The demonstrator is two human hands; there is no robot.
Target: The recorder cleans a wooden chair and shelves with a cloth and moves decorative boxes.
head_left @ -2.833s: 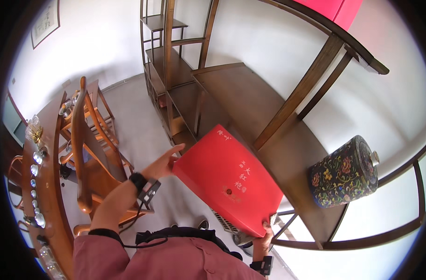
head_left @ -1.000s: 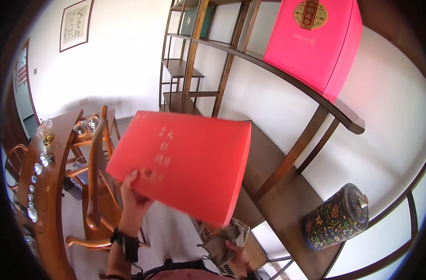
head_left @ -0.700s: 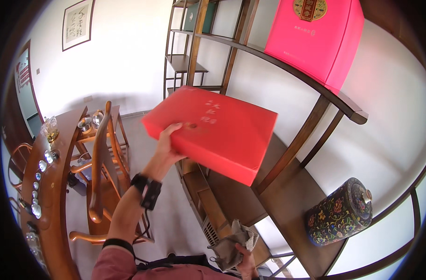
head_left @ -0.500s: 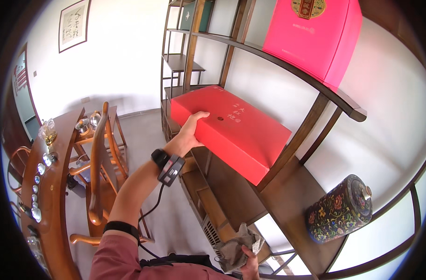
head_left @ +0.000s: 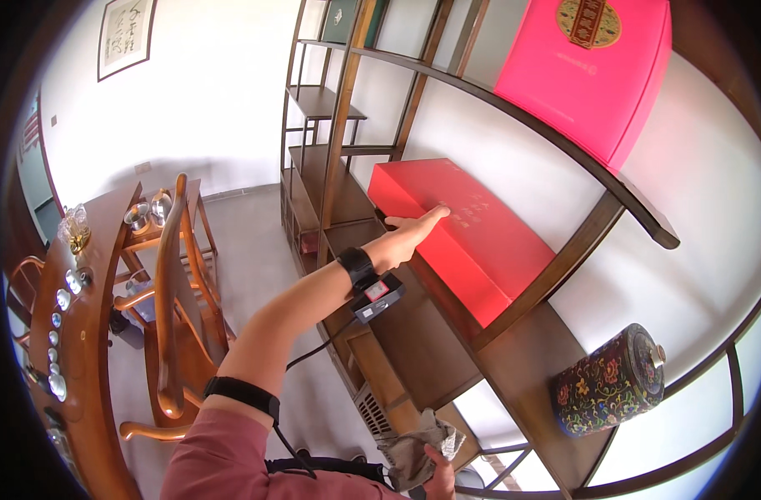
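A long, flat red box (head_left: 490, 229) lies within the dark wooden shelf unit, over a middle board. My left hand (head_left: 407, 236) grips its near long edge, thumb over the top face and fingers at the side, partly hidden. On that wrist I wear a black band with a small cabled device (head_left: 378, 297). Low in the view my right hand (head_left: 439, 475) is closed on a crumpled grey-brown cloth (head_left: 415, 450), close to my body.
A bright pink box (head_left: 587, 79) stands on the upper shelf board. Lower right sits a dark floral canister (head_left: 609, 379). Shelf posts (head_left: 559, 267) flank the red box. At left are a wooden chair (head_left: 174, 308) and a tea table (head_left: 93, 333) with small cups.
My left hand has moved the red box to the right and deeper into the shelf, and my arm reaches farther out. My right hand still holds the cloth. The view has shifted slightly.
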